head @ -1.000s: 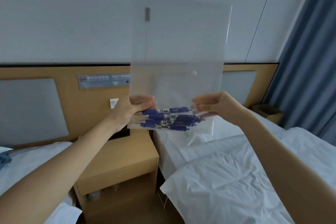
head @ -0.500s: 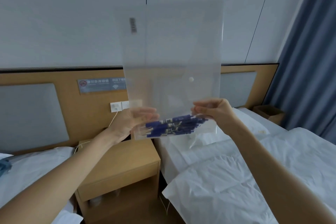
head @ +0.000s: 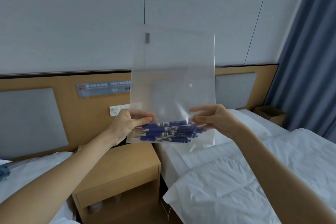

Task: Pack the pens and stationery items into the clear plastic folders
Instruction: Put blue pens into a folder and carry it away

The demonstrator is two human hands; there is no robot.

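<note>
The room is lit softly and evenly, in a cool, rather dim daylight. No hard shadows are cast. A pale streak of glare is caught on the clear folder (head: 172,85), near its lower right. Wall lines (head: 258,14) are bent outward by wide-angle distortion. Fine detail is smeared throughout, and the headboard sign (head: 103,88) is left barely legible.

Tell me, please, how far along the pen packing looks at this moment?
Done: a bundle of blue pens already lies at the bottom of the clear folder. In hand: the left hand and right hand pinch the folder's lower part, holding it upright. Left: whether its snap button is fastened cannot be told.
</note>
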